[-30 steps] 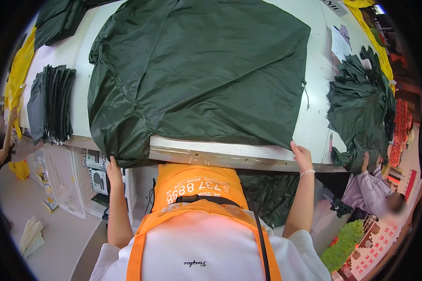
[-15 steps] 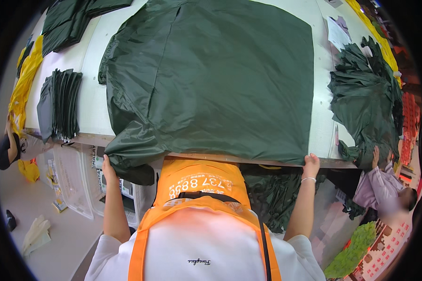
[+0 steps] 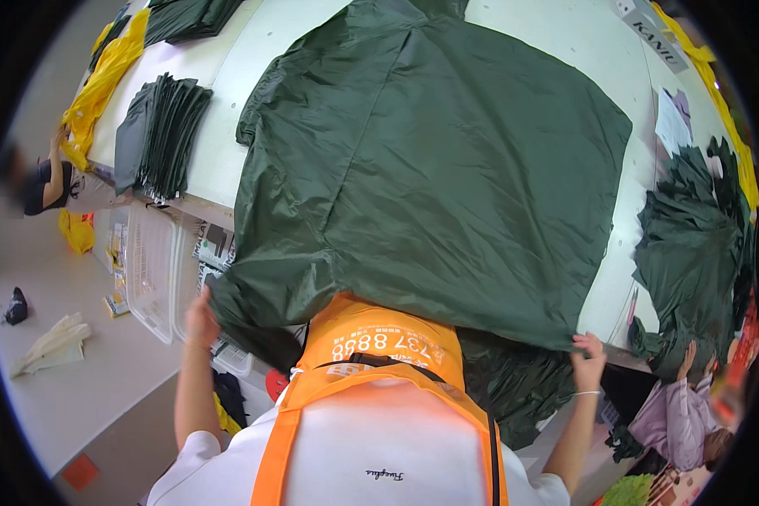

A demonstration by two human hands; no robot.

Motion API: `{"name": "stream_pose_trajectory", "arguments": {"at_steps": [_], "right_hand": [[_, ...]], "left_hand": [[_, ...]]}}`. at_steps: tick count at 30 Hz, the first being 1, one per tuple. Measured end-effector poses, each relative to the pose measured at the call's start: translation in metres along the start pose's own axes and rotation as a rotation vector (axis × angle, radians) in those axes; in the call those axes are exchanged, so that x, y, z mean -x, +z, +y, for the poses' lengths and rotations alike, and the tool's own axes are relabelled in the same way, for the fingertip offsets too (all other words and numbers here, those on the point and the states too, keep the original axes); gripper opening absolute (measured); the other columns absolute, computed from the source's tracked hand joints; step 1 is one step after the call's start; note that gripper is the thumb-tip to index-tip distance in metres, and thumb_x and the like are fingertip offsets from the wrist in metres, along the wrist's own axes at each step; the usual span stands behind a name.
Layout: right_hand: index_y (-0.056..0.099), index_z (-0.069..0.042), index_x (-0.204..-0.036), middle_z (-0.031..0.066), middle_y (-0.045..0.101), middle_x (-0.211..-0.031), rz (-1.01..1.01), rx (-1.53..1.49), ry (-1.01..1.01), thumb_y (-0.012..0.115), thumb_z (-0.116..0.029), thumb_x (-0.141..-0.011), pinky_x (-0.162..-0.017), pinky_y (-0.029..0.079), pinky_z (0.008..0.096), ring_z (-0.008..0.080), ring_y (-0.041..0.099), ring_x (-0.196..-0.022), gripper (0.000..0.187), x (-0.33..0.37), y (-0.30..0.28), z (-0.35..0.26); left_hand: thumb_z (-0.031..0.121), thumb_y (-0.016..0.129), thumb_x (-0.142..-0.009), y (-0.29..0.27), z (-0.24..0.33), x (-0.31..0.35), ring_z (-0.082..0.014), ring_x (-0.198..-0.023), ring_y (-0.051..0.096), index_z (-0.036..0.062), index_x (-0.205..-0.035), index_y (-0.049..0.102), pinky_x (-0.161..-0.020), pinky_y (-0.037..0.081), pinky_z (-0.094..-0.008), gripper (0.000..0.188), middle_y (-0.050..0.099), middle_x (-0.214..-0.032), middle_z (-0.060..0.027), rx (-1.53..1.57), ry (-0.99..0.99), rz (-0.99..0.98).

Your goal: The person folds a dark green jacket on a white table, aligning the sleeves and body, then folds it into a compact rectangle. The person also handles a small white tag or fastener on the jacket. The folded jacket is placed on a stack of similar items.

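Note:
A large dark green fabric sheet [image 3: 430, 169] lies spread over a white table [image 3: 228, 76], its near edge hanging over the table's front. My left hand [image 3: 201, 316] grips the sheet's near left corner below the table edge. At the near right corner, my right hand [image 3: 589, 354] pinches the hem, a thin bracelet on its wrist. My orange vest [image 3: 379, 354] fills the space between my arms. More dark green cloth [image 3: 514, 379] hangs under the table edge.
A stack of folded dark green pieces [image 3: 160, 135] sits at the table's left, a crumpled green pile [image 3: 691, 253] at its right, with papers [image 3: 670, 126] and yellow cloth [image 3: 101, 84]. Clear bins [image 3: 148, 270] stand under the table. Other people work at left [image 3: 42, 181] and lower right [image 3: 675, 413].
Both hands have drawn the sheet's near edge toward me and over the table's front, covering the wooden edge. The view has swung right and closer to the cloth.

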State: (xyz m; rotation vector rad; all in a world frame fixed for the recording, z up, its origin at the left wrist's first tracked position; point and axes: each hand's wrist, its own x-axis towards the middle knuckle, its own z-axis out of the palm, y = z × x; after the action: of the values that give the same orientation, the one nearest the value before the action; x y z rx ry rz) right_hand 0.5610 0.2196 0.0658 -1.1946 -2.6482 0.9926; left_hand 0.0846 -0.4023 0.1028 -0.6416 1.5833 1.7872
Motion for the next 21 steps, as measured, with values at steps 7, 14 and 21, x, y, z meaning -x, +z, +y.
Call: {"name": "stream_pose_trajectory", "arguments": {"at_steps": [7, 14, 21], "right_hand": [[0.055, 0.001, -0.116, 0.0057, 0.062, -0.105, 0.255, -0.651, 0.25, 0.058, -0.038, -0.091, -0.083, 0.043, 0.0292, 0.0154, 0.056, -0.092, 0.047, -0.218, -0.081, -0.006], [0.051, -0.002, -0.126, 0.008, 0.058, -0.123, -0.077, -0.967, 0.591, 0.055, -0.051, -0.089, -0.097, 0.039, 0.0342, 0.0214, 0.053, -0.115, 0.062, -0.238, -0.035, 0.051], [0.047, 0.002, -0.128, 0.0081, 0.051, -0.131, 0.052, -0.964, 0.537, 0.055, -0.033, -0.093, -0.099, 0.037, 0.0339, 0.0217, 0.05, -0.117, 0.05, -0.18, -0.004, 0.077]], "left_hand": [[0.047, 0.028, -0.099, 0.22, 0.24, -0.04, -0.0254, -0.113, 0.054, -0.002, -0.13, 0.046, -0.099, 0.041, -0.039, 0.061, 0.057, -0.122, -0.0194, 0.008, 0.577, -0.954], [0.039, 0.059, -0.089, 0.201, 0.122, -0.197, -0.0114, -0.062, 0.062, 0.0057, -0.137, 0.041, -0.055, 0.044, -0.0225, 0.061, 0.054, -0.127, -0.0129, -0.734, 0.467, -0.084], [0.036, 0.066, -0.085, 0.214, 0.106, -0.24, -0.0122, -0.056, 0.059, 0.0017, -0.122, 0.049, -0.049, 0.045, -0.0255, 0.054, 0.061, -0.104, -0.0105, -0.791, 0.382, -0.079]]}}
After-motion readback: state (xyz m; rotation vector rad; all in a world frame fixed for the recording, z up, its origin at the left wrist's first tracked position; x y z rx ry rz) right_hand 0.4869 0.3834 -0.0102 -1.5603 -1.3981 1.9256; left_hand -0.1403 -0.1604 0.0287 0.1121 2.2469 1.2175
